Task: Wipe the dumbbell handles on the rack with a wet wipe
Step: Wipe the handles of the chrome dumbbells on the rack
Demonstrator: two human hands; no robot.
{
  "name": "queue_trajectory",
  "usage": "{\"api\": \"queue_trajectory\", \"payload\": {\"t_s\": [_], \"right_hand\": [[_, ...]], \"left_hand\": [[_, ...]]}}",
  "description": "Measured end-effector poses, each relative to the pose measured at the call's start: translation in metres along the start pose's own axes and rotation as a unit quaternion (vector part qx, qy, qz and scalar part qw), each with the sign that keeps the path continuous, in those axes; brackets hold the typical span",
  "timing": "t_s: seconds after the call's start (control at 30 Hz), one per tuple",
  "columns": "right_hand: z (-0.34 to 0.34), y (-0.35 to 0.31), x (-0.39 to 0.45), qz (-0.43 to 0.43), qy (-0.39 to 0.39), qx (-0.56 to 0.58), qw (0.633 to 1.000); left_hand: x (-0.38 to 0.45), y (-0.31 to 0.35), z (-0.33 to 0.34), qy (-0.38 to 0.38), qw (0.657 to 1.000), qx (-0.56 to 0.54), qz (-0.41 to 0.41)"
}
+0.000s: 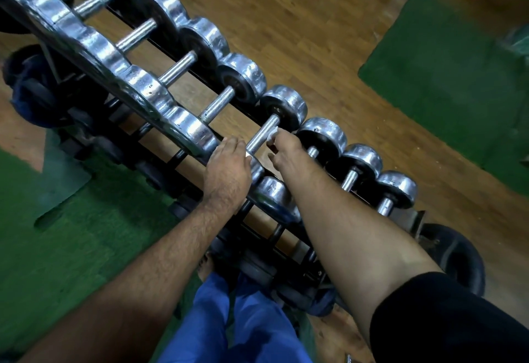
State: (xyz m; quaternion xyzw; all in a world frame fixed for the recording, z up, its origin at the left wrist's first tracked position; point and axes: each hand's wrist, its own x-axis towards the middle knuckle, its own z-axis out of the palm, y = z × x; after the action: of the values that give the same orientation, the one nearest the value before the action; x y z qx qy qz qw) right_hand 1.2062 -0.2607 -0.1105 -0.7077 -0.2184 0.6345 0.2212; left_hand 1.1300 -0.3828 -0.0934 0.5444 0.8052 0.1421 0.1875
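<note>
Right hand: the right hand (282,149) is reaching in over the rack (183,159), its grip pinching a white wet wipe (272,133) against the right side of a knurled handle (262,135).
Wet wipe: only a small white corner is showing, touching the handle at about mid-length.
Left hand: the left hand (227,166) is resting on the near chrome head of that same dumbbell, fingers curling over it, so its grip is steadying the weight, by the look of it.
Handle in hand: it is sitting on the top tier, third chrome bar in from the near end of the row, with its far head (286,106) pointing towards the wooden floor (329,33).
Doing it well: the wipe is touching one side only, so wrapping it around the bar and working along the full knurl, end to end, would likely be cleaning the grooves better; keeping the left hand firm should be stopping the dumbbell from rolling.
Still to do: judging by the row, the bars further up (216,105) and the short ones nearer the person (350,179) are waiting their turn.
Hard to see: the right fingertips are hiding behind the hand; most of the wipe is covered; the lower tiers are sitting in deep shadow; the handle's underside is out of sight.
</note>
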Motion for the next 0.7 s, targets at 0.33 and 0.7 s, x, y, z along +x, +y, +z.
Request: {"api": "queue_trajectory", "payload": {"t_s": [0.33,0.7], "right_hand": [[0.004,0.011,0.000,0.049,-0.097,-0.010,0.994],[0.011,0.015,0.024,0.109,-0.055,0.037,0.992]], "left_hand": [[0.001,-0.004,0.003,0.004,1.000,-0.012,0.009],[-0.001,-0.006,0.005,0.012,1.000,-0.012,0.010]]}}
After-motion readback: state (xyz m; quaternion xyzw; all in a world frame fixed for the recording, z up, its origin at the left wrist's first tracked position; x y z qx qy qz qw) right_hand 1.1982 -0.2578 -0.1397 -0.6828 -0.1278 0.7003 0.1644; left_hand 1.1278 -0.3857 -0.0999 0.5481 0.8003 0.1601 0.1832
